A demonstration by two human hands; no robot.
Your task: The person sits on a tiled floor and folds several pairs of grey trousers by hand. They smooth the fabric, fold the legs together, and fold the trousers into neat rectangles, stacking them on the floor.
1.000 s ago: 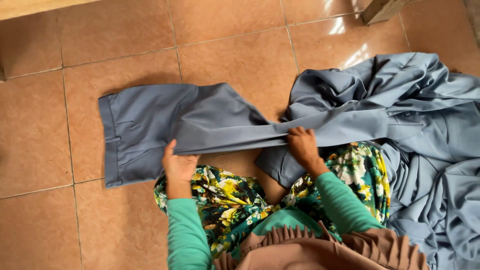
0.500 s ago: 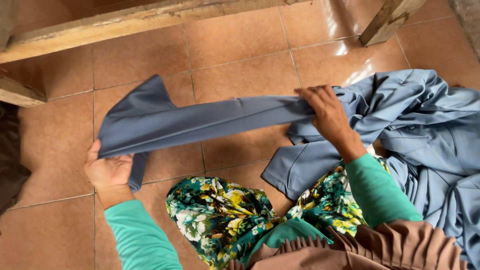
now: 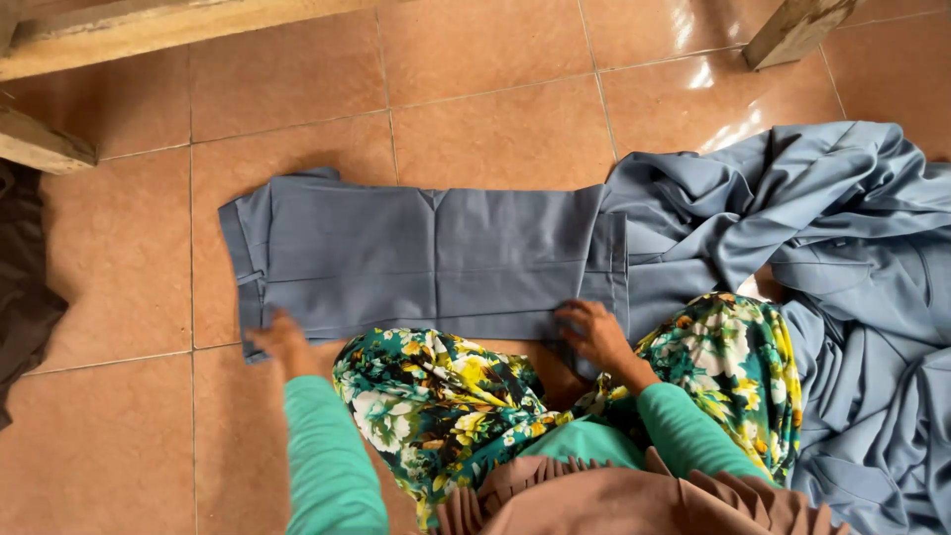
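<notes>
1. On the tiled floor point(image 3: 495, 129), head view: one folded grey-blue garment point(image 3: 426, 260) lies flat as a long rectangle.
2. Left hand point(image 3: 280, 340): blurred, resting at the garment's near left corner; how far its fingers spread I cannot tell.
3. Right hand point(image 3: 594, 332): fingers spread flat, pressing the near right edge; nothing gripped.
4. Count: two hands, one folded garment, one loose heap of grey-blue cloth point(image 3: 852, 258) touching its right end, two wooden beams point(image 3: 149, 30) nearby.
</notes>
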